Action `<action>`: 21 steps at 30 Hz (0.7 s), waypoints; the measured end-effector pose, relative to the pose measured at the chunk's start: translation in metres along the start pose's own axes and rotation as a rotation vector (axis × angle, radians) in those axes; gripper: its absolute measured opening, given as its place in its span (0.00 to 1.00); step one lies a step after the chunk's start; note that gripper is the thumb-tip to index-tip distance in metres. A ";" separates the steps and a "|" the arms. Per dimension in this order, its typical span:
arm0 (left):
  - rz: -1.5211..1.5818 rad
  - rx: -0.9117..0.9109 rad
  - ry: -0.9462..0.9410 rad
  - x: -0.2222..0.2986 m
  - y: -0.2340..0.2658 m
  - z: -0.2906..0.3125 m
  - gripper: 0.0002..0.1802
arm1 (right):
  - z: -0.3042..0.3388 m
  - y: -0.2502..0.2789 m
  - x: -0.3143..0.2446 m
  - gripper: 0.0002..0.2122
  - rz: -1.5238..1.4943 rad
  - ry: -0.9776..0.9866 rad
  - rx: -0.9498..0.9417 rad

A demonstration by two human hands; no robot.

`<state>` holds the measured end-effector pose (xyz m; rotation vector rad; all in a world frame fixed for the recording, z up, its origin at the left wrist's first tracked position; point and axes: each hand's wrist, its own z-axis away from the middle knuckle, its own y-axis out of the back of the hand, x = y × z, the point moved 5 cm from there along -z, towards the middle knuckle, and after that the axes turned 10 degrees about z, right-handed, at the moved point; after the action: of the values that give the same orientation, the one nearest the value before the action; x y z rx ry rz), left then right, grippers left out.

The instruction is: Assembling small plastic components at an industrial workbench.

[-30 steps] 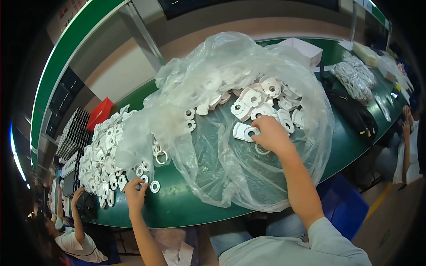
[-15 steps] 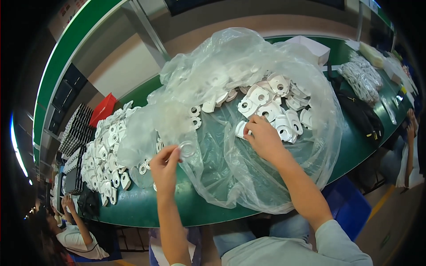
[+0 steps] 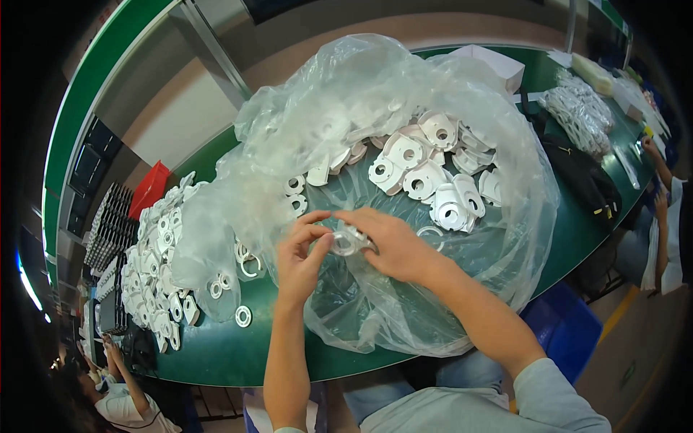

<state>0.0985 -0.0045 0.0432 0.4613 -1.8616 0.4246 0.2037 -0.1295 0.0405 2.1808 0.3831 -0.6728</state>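
Note:
Over the near part of a clear plastic bag (image 3: pixel 375 317), my two hands have come together. My left hand (image 3: pixel 302 256) pinches a pale plastic ring (image 3: pixel 342 247) between thumb and fingers. My right hand (image 3: pixel 390 242) is closed on a white plastic part, mostly hidden by its fingers, which meets the ring. Beyond them, inside the opened bag, lies a heap of white plastic parts with round holes (image 3: pixel 426 173). A loose curved white ring (image 3: pixel 432 232) rests on the bag just right of my right hand.
Left of the bag, more white parts (image 3: pixel 155 267) are piled on the green table (image 3: pixel 238 353), with a single ring (image 3: pixel 243 316) nearby. Behind stand a red bin (image 3: pixel 149 191) and stacked trays (image 3: pixel 110 224). A black bag (image 3: pixel 577 173) and wrapped white pieces (image 3: pixel 577 112) lie right. Co-workers sit both sides.
My right hand has left the heap with a white part and moved left. My left hand has brought its ring rightward to meet it. The view has shifted slightly.

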 end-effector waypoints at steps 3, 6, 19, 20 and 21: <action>0.025 -0.001 0.018 -0.012 -0.004 0.005 0.05 | 0.000 -0.009 -0.004 0.32 -0.208 -0.053 -0.081; 0.084 0.103 0.059 -0.019 -0.006 0.009 0.07 | 0.003 -0.012 -0.003 0.33 -0.448 -0.242 -0.173; -0.020 0.178 0.075 -0.018 0.001 0.015 0.07 | 0.006 -0.033 0.022 0.18 -0.900 -0.470 -0.011; -0.029 0.170 0.107 -0.019 0.002 0.018 0.07 | 0.006 -0.036 0.020 0.14 -0.912 -0.471 -0.007; -0.033 0.181 0.103 -0.021 0.001 0.018 0.07 | 0.007 -0.039 0.020 0.14 -0.917 -0.465 -0.017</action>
<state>0.0899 -0.0099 0.0176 0.5806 -1.7209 0.5874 0.1991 -0.1092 0.0008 1.6738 1.1376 -1.6099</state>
